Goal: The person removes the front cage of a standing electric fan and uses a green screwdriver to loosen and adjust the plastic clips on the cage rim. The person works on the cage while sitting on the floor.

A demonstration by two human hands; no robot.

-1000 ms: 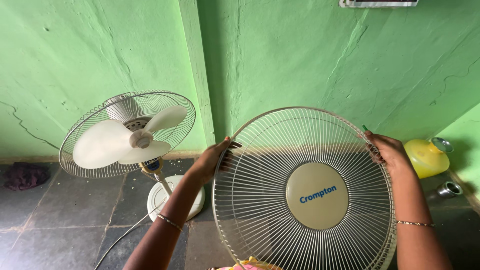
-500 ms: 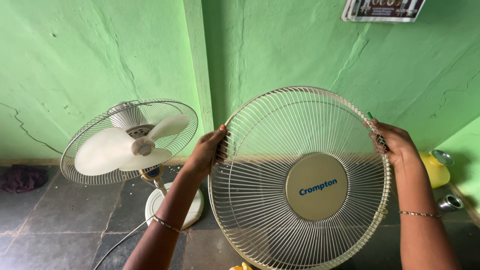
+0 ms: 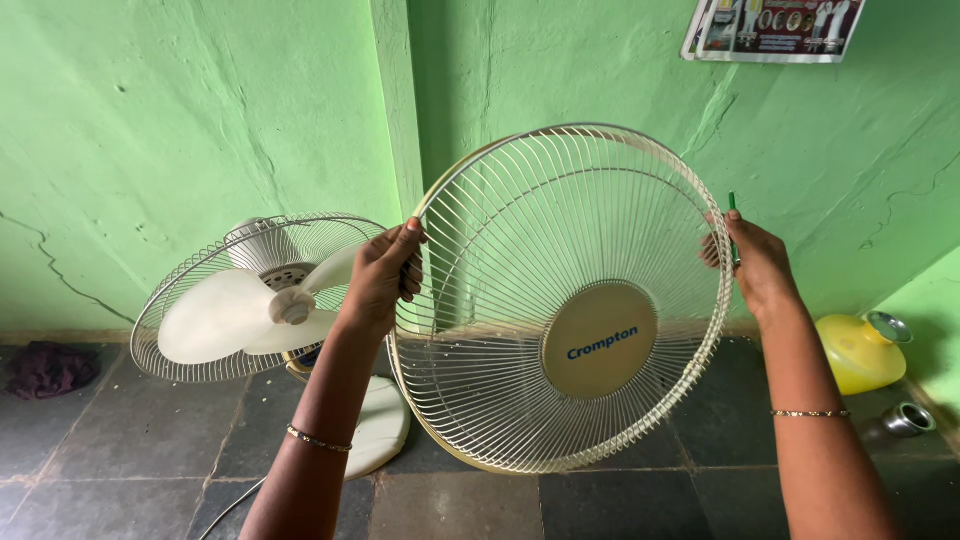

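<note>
Head view: a cream wire fan guard [image 3: 560, 300] is held upright and slightly tilted in front of the green wall [image 3: 200, 120]. Left hand [image 3: 383, 275] is clamped on its left rim, fingers curled through the wires. Right hand [image 3: 757, 262] grips the right rim together with a thin green stick [image 3: 732, 205]. Table fan [image 3: 255, 300], blades exposed, stands left; yellow jug [image 3: 860, 350] lies far right.

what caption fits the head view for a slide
Both hands, left hand and right hand, hold a round cream wire fan guard upright beside a guardless cream table fan against a green wall.
</note>
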